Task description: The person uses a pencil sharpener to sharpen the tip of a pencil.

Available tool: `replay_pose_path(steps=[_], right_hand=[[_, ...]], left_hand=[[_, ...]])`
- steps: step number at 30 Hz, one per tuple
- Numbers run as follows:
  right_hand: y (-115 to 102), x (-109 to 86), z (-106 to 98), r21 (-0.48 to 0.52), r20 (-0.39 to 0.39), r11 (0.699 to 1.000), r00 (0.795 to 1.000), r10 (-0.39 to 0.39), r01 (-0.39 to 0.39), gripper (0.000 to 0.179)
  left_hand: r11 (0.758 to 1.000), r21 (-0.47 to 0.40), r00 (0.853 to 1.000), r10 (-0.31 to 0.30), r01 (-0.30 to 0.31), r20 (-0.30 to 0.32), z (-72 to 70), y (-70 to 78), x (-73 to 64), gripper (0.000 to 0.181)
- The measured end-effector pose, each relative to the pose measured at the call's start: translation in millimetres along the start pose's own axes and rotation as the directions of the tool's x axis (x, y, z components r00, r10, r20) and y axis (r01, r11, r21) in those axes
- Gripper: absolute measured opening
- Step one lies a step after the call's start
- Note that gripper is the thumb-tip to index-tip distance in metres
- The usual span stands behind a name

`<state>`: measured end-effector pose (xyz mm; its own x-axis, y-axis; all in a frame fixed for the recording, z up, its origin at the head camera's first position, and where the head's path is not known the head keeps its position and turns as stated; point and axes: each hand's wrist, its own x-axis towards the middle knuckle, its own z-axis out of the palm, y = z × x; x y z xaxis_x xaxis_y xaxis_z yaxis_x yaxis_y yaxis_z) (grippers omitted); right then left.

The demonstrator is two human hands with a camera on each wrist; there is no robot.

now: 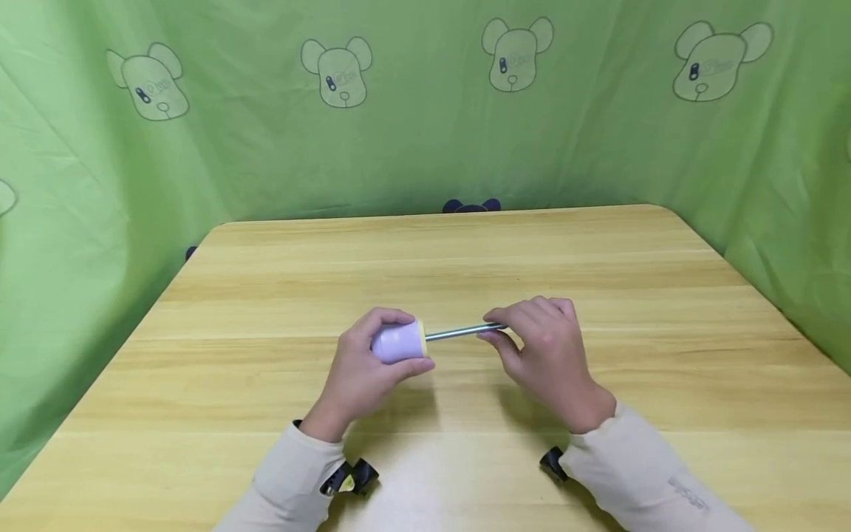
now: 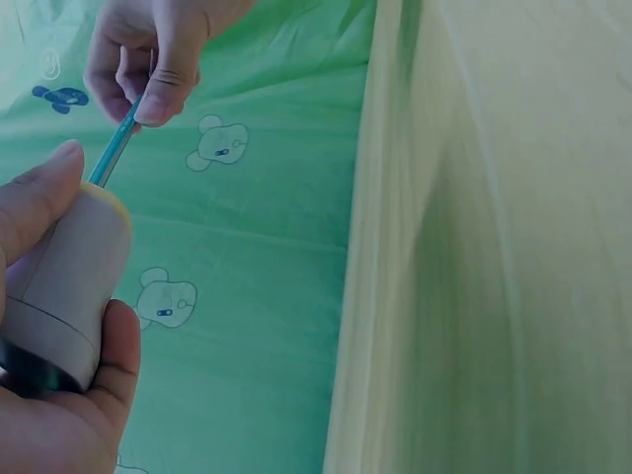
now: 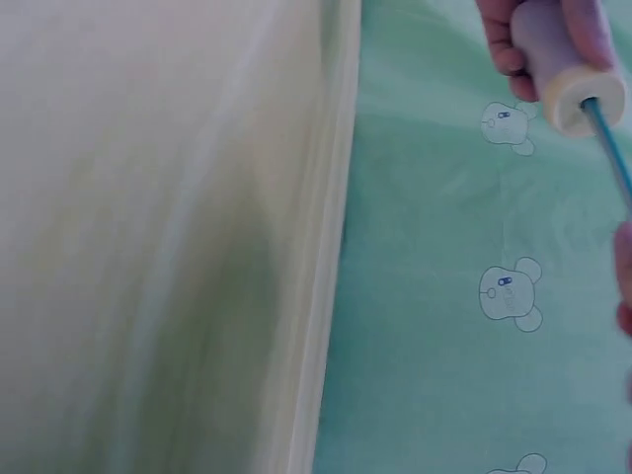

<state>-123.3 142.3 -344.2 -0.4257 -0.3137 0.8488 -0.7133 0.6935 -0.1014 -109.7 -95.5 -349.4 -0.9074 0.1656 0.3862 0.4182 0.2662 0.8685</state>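
A small lavender pencil sharpener (image 1: 397, 343) with a pale yellow end is gripped in my left hand (image 1: 359, 378), held above the table on its side. From the hole in its yellow end, plain in the right wrist view on the sharpener (image 3: 571, 97), runs a teal pencil (image 1: 462, 332). My right hand (image 1: 550, 353) pinches the pencil's other end between thumb and fingers. The pencil's tip is hidden inside the sharpener. In the left wrist view the sharpener (image 2: 74, 267) shows a dark base against the palm.
Below both hands spreads a light wood-grain table (image 1: 452, 258) with rounded far corners. Green cloth (image 1: 412, 148) printed with bear heads hangs behind it and at both sides. Black wrist cameras (image 1: 363, 476) stick out from both sleeves.
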Motion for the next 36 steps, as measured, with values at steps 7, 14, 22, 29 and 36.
replay_pose_path(steps=[7,14,22,29,36], right_hand=[[-0.6,0.4,7.3,-0.052,-0.127,0.995,0.987,-0.095,0.089,0.016],[-5.4,1.4,1.9,-0.105,0.019,0.994,1.0,-0.016,0.018,0.02],[-15.6,8.5,-15.0,-0.083,0.333,0.975,0.917,0.22,-0.204,0.03],[-13.0,17.3,-29.8,0.008,0.514,0.955,0.82,0.251,-0.297,0.03],[-11.8,22.4,-37.9,0.018,0.545,0.985,0.827,0.136,-0.174,0.03]], left_hand=[[1.0,-0.004,1.0,0.018,-0.018,0.015,-4.3,0.8,0.2,0.05],[0.997,-0.002,0.997,0.08,-0.08,0.02,-6.3,-0.4,1.1,0.048],[0.979,0.002,0.978,0.206,-0.206,0.016,-5.9,-2.2,1.3,0.046],[0.956,0.033,0.956,0.29,-0.291,0.043,-2.0,-4.6,0.9,0.045],[0.921,0.053,0.922,0.384,-0.386,0.042,-0.7,-7.7,0.6,0.046]])
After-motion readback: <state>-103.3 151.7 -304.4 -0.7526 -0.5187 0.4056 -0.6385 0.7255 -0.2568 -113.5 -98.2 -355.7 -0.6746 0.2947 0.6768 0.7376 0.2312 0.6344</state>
